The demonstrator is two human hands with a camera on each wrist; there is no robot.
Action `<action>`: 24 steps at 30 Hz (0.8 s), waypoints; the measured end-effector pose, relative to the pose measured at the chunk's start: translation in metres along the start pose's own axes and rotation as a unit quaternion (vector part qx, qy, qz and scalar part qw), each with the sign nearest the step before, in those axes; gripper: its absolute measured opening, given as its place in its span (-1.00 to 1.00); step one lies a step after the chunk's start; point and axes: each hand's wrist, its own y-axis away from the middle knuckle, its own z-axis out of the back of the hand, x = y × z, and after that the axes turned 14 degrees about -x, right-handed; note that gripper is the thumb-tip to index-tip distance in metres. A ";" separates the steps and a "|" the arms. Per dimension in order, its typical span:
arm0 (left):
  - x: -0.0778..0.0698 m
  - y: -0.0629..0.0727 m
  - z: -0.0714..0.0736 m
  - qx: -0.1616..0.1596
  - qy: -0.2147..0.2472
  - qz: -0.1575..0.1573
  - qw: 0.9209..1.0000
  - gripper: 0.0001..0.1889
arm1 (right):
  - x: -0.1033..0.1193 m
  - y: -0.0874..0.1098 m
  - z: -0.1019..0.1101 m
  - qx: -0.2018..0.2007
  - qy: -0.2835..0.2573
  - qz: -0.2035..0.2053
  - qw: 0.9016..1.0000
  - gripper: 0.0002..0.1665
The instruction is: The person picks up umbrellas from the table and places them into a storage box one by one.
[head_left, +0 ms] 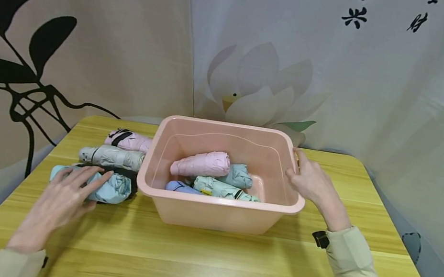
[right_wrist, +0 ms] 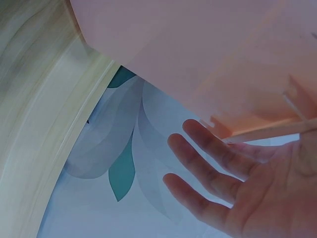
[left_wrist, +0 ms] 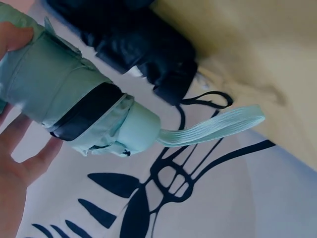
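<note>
My left hand [head_left: 70, 189] lies over a folded light blue umbrella [head_left: 113, 190] on the table. In the left wrist view, thumb and fingers sit on opposite sides of that umbrella [left_wrist: 64, 84], whose dark band and wrist loop [left_wrist: 213, 126] show. Right behind it lies a black umbrella [head_left: 132, 176]. A pink plastic basin [head_left: 214, 215] stands to the right of these. My right hand [head_left: 313, 179] holds the basin's right rim, thumb over the inside; in the right wrist view several fingers [right_wrist: 213, 173] extend outside the wall.
Inside the basin lie a pink umbrella [head_left: 202, 164], a teal one [head_left: 238, 176], a mint one [head_left: 220, 188] and a blue one [head_left: 181, 187]. Left of the basin are a grey umbrella [head_left: 112, 157] and a lilac one [head_left: 136, 142]. A printed curtain [head_left: 132, 47] hangs behind the wooden table [head_left: 205, 271].
</note>
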 end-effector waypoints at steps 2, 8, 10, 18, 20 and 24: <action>0.000 -0.005 0.002 -0.012 -0.008 -0.005 1.000 -0.17 | 0.000 0.000 0.000 0.000 -0.003 0.000 1.000 -0.22; 0.002 -0.019 0.007 -0.052 -0.020 -0.024 0.998 -0.28 | 0.000 0.000 0.000 -0.003 -0.003 0.001 1.000 -0.23; 0.003 -0.023 0.008 -0.066 -0.021 -0.028 0.997 -0.33 | 0.000 0.000 0.000 -0.004 -0.002 0.001 1.000 -0.23; 0.003 -0.036 0.013 -0.096 -0.022 -0.023 0.995 -0.40 | 0.000 0.000 0.000 -0.002 -0.002 -0.001 1.000 -0.23; 0.002 -0.039 0.013 -0.107 -0.020 -0.022 0.994 -0.41 | 0.000 0.000 0.000 -0.001 -0.001 -0.001 1.000 -0.23; 0.002 -0.046 0.013 -0.130 -0.009 -0.023 0.991 -0.43 | 0.000 0.000 0.000 -0.002 -0.002 -0.002 1.000 -0.23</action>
